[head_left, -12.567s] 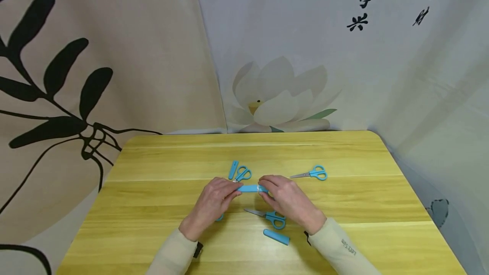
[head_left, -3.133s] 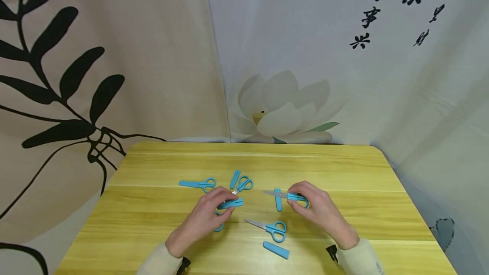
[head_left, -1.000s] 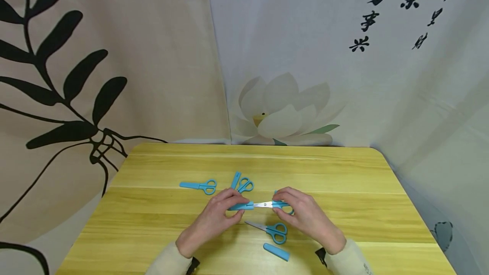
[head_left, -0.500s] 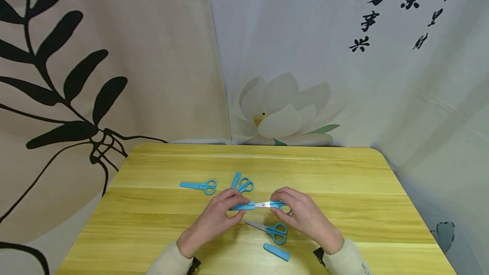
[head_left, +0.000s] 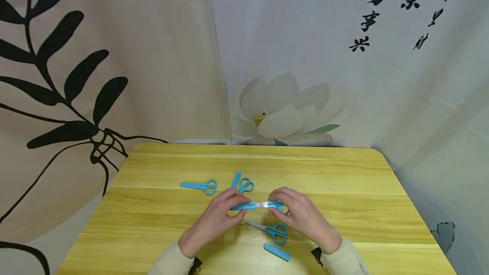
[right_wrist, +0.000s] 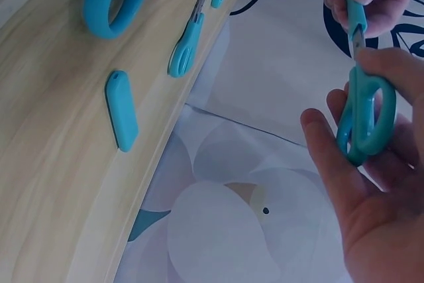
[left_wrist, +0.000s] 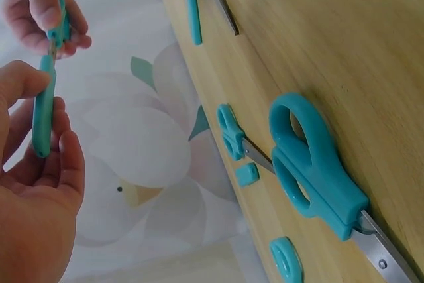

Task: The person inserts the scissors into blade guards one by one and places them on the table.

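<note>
My left hand [head_left: 217,212] pinches a blue scissors sheath [head_left: 244,206] between thumb and fingers. My right hand [head_left: 305,217] grips the blue handles of a pair of scissors [right_wrist: 363,97], which point left. Their blade tips are inside the sheath's mouth, while a short length of metal shows between sheath and handles. Both are held above the wooden table. Just behind the left hand lie another pair of scissors [head_left: 242,186] and a loose sheath [head_left: 236,179]. Under the left hand, large in the left wrist view, lie uncovered scissors [left_wrist: 315,164], hidden in the head view.
Sheathed scissors [head_left: 191,185] lie at the back left. In front of the hands are bare scissors [head_left: 272,228] and a loose sheath [head_left: 276,252]. The right wrist view shows one more sheath [right_wrist: 122,111] on the table [head_left: 363,190]. A printed curtain hangs behind.
The first sheathed pair now lies back left. Three seconds ago the second scissors and sheath were apart; since then the right hand has moved left, and the blades have slid deeper into the sheath.
</note>
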{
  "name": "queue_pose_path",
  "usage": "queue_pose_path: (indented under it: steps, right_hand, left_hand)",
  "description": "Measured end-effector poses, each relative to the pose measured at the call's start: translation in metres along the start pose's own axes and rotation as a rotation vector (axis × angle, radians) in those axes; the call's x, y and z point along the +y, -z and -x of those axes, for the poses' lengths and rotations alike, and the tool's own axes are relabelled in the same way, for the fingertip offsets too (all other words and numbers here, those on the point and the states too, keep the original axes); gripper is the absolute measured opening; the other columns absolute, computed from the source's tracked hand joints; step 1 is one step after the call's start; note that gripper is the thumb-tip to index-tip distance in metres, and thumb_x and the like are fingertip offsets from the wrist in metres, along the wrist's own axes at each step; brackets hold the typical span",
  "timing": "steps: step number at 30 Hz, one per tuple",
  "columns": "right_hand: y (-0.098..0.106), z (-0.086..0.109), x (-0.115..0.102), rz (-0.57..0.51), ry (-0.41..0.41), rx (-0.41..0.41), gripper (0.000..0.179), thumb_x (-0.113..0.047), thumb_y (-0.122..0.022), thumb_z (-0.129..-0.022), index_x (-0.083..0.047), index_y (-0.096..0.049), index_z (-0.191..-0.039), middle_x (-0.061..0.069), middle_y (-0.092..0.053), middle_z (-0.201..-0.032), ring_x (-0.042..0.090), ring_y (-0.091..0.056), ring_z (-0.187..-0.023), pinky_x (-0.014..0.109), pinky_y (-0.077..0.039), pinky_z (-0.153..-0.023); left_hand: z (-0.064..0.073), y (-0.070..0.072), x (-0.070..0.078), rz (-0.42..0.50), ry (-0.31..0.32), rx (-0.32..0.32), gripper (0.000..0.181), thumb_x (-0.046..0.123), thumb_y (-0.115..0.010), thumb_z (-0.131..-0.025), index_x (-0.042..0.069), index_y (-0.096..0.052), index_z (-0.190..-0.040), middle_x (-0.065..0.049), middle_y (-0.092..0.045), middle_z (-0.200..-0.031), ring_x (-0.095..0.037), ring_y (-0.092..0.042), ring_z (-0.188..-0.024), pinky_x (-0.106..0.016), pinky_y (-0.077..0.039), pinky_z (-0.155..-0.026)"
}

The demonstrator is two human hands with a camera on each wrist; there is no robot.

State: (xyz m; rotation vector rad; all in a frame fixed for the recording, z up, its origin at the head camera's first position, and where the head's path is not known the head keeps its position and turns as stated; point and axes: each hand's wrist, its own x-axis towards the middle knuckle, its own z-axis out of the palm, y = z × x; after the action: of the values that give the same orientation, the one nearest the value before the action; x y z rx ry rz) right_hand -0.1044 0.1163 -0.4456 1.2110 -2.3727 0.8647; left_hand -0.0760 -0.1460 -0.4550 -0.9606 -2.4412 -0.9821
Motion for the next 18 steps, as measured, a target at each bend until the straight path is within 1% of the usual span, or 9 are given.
queue_pose_path:
  steps: [7,12,15,18]
  right_hand:
    - [-0.0019,-0.0024,-0.0011,-0.018,0.018,0.010,0.019,-0.016,-0.078,-0.083,-0.012,-0.068,-0.100,-0.006,-0.063,-0.104,0.004,-0.062,-0.088,0.021,-0.053,-0.073]
    - [-0.0031,-0.0038,-0.0018,-0.023,0.030,0.008,0.019,-0.016,-0.077,-0.084,-0.013,-0.068,-0.101,-0.006,-0.063,-0.104,0.005,-0.062,-0.087,0.021,-0.053,-0.073]
    - [-0.0035,-0.0048,-0.0031,-0.025,0.018,0.000,0.019,-0.018,-0.076,-0.085,-0.014,-0.068,-0.101,-0.007,-0.063,-0.105,0.005,-0.062,-0.088,0.021,-0.053,-0.073]
    - [-0.0035,-0.0055,-0.0040,-0.027,0.001,-0.009,0.019,-0.018,-0.076,-0.085,-0.014,-0.068,-0.101,-0.008,-0.063,-0.105,0.004,-0.062,-0.088,0.021,-0.053,-0.074]
  left_hand:
    - [-0.0024,-0.0012,-0.0006,0.009,-0.019,0.014,0.027,0.005,-0.076,-0.081,0.014,-0.070,-0.105,0.007,-0.058,-0.106,-0.008,-0.057,-0.095,-0.024,-0.051,-0.080]
    - [-0.0033,-0.0008,0.0011,0.009,-0.013,0.007,0.027,0.005,-0.075,-0.081,0.015,-0.070,-0.106,0.008,-0.058,-0.107,-0.008,-0.057,-0.097,-0.025,-0.051,-0.082]
    - [-0.0038,-0.0010,0.0019,0.015,-0.007,0.001,0.027,0.005,-0.075,-0.082,0.015,-0.070,-0.106,0.008,-0.058,-0.107,-0.008,-0.057,-0.098,-0.025,-0.051,-0.082]
    - [-0.0045,-0.0009,0.0024,0.009,0.008,-0.012,0.026,0.006,-0.075,-0.083,0.016,-0.070,-0.107,0.010,-0.057,-0.108,-0.006,-0.056,-0.097,-0.021,-0.049,-0.082]
